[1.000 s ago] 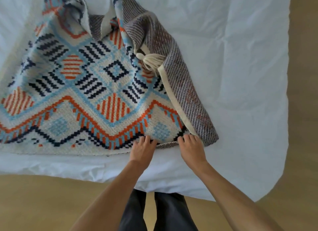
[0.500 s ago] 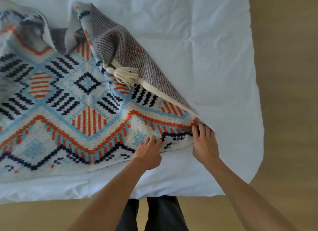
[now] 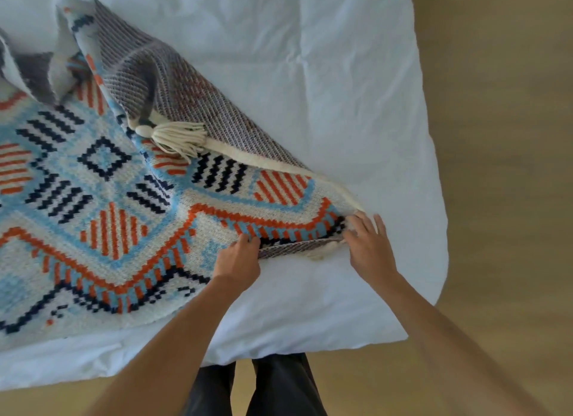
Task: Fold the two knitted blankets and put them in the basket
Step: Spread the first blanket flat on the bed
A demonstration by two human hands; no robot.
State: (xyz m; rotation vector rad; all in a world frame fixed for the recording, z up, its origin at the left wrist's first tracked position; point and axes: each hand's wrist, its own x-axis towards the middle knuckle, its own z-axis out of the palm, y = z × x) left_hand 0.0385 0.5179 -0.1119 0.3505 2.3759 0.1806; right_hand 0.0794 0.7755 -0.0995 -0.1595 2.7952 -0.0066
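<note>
A white bed [image 3: 341, 74] on a wooden floor carries the patterned knitted blanket [image 3: 108, 223] across its left side, reaching toward the near right corner. The left hand [image 3: 238, 260] pinches the near hem and lifts it. The right hand [image 3: 369, 245], fingers spread, rests on the blanket's corner, probably squaring it for a fold.

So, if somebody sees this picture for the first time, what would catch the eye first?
The patterned blanket, in orange, light blue and navy, fills the left half and lies on a white bed cover. A cream tassel sits left of centre, where its grey underside is turned over. At the near edge the left hand grips the blanket and the right hand touches its corner.
</note>
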